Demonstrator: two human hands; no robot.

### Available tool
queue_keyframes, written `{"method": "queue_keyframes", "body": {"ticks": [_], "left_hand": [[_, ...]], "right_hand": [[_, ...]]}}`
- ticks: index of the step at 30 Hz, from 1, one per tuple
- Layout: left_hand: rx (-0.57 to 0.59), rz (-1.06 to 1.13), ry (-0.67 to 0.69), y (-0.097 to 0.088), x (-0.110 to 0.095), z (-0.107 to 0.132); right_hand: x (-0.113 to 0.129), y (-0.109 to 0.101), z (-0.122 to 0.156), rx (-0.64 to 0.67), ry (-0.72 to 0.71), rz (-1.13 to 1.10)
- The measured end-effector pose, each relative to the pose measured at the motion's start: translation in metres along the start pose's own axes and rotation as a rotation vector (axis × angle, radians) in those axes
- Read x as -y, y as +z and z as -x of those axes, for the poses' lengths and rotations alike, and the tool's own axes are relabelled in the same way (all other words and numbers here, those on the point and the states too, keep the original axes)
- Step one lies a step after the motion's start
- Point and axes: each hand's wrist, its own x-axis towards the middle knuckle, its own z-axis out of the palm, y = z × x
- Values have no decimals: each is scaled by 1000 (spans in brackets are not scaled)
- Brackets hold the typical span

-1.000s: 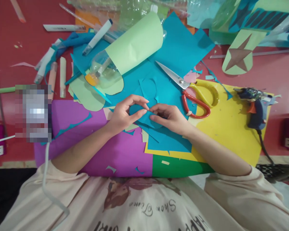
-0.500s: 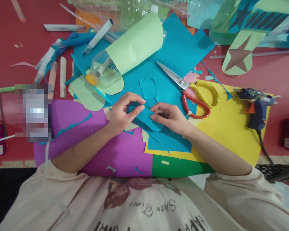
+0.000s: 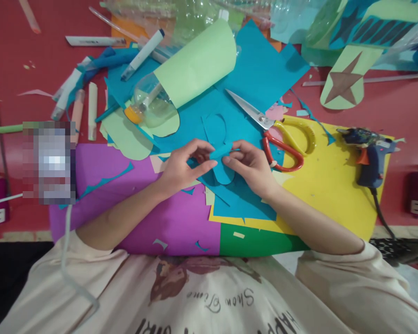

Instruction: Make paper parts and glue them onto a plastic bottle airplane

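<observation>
- Nearest to the body, the purple sheet (image 3: 181, 218) and the yellow sheet (image 3: 327, 185) lie flat on the red table (image 3: 10, 51), perhaps as a cover for the working place.
- Above them, the left hand (image 3: 186, 162) pinches the left end of a small blue paper piece (image 3: 224, 173) between thumb and fingers, it seems to steady it.
- The right hand (image 3: 252, 164) closes its thumb and fingertips on the right end, probably to control the fold; how firmly, I cannot tell.
- The piece is thus between both hands, over blue paper.
- Beyond the right hand, the scissors (image 3: 282, 139) lie with handles near it, convenient to take.
- Farther, the paper-wrapped bottle (image 3: 199, 65) lies on its side, away from the fingers.
</observation>
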Motion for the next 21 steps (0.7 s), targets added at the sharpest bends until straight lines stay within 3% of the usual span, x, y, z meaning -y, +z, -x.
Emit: {"method": "queue_keyframes", "body": {"ticks": [6,21], "left_hand": [[-10,1,-74,-2,-5,-3],[74,3,-156,-4,-13,-1]], "right_hand": [[-2,4,2,77,20,55],[2,2,1,84,13,133]]}}
